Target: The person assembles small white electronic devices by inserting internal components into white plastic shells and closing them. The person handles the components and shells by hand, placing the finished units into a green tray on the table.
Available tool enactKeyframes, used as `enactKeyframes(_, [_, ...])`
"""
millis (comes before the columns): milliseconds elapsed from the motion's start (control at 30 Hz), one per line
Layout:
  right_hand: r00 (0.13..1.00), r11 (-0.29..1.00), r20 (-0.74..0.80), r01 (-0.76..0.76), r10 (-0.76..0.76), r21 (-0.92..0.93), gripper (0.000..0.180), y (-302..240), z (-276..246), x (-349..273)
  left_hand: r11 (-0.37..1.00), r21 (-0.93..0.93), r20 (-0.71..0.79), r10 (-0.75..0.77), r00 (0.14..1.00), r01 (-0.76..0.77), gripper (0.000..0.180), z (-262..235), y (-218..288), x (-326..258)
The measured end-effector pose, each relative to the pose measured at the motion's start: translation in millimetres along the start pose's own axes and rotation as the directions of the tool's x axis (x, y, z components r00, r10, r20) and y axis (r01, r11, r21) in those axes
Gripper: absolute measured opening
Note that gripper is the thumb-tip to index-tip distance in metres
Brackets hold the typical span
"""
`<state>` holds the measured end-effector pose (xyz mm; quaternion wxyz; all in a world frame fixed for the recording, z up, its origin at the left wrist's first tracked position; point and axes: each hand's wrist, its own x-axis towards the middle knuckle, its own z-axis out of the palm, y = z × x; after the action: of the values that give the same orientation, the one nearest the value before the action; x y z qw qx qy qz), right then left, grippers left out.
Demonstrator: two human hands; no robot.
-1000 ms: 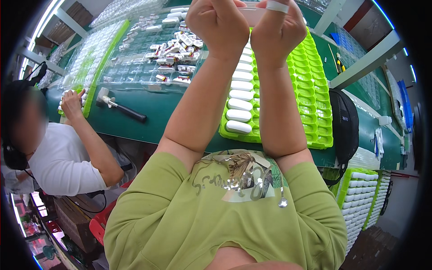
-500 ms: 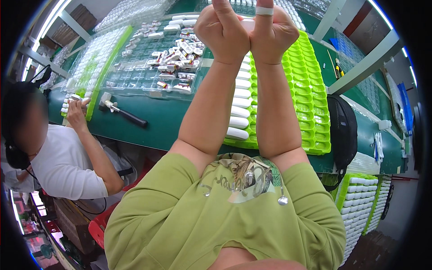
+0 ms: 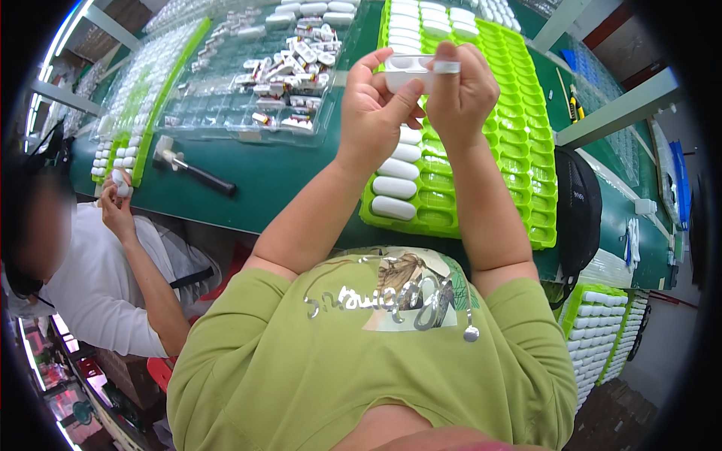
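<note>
A small white earbud case (image 3: pixel 404 81) with hollows in its top is held up between my hands, over the bright green tray (image 3: pixel 436 197). My left hand (image 3: pixel 374 113) grips its left end, thumb across the front. On its right end are the fingers of my right hand (image 3: pixel 462 94), one finger wrapped with a white band. The right fingers hide part of the case. Rows of oval pockets fill the tray, and white rounded cases (image 3: pixel 392 188) lie along its left column and in its far rows.
Left of the tray, a clear plastic tray (image 3: pixel 226 124) holds a heap of small white parts (image 3: pixel 297 68). A dark-handled hammer-like tool (image 3: pixel 199 174) lies on the green table (image 3: pixel 256 180). At far left a co-worker (image 3: pixel 113 278) handles white pieces. A black bag (image 3: pixel 577 207) hangs at right.
Both hands have come down and nearer to me, and the case now shows between them. My left forearm has swung outward. The co-worker's hand has moved nearer, holding white pieces.
</note>
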<state>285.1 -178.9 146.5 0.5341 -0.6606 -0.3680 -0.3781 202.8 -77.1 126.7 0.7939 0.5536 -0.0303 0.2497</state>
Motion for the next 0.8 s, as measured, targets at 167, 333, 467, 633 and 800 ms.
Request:
enactKeyframes(167, [0.765, 0.603, 0.201, -0.615, 0.612, 0.508, 0.014, -19, -40, -35, 0.999, 0.011, 0.145, -0.036, 0.989, 0.035, 0.061, -26, -5, -18])
enactKeyframes(333, [0.440, 0.166, 0.635, -0.880, 0.635, 0.444, 0.029, -3, -69, -58, 0.992, 0.031, 0.219, -0.129, 0.967, 0.125, 0.063, -37, -18, -27])
enactKeyframes(467, [0.456, 0.256, 0.615, -0.885, 0.643, 0.389, 0.032, -3, -68, -66, 0.974, 0.028, 0.231, -0.223, 0.947, 0.223, 0.064, -37, -20, -29])
enactKeyframes(633, [0.403, 0.186, 0.638, -0.906, 0.657, 0.381, 0.030, 0, -70, -70, 0.953, 0.050, 0.272, -0.301, 0.914, 0.299, 0.066, -44, -20, -32])
enactKeyframes(800, [0.618, 0.528, 0.563, -0.778, 0.548, 0.340, 0.030, -7, -68, -72, 0.950, 0.044, 0.277, -0.308, 0.910, 0.309, 0.069, -45, -20, -32])
